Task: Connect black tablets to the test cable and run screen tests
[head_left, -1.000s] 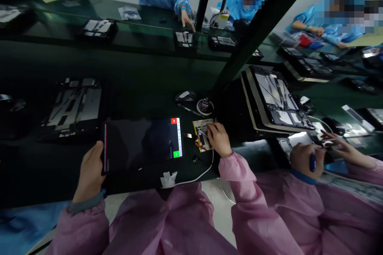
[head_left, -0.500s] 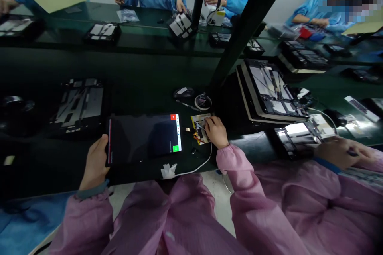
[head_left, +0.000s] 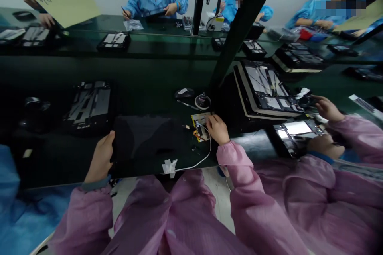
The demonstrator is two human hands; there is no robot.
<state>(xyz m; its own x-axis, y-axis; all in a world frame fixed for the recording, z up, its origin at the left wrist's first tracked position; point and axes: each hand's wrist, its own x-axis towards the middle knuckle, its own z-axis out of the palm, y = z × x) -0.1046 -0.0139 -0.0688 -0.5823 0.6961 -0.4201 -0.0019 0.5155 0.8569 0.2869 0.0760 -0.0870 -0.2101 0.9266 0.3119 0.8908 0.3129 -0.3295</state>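
Head: tablet (head_left: pixel 143 138) against left hand (head_left: pixel 101 157)

The yellow sheet (head_left: pixel 67 10) at upper left bears dark handwritten Chinese characters; the last two look like 测试, the first is unclear.

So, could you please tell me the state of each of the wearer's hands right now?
Left hand: closed on the near-black tablet's left edge.
Right hand: fingers at the yellow-edged part; any grip cannot be told.
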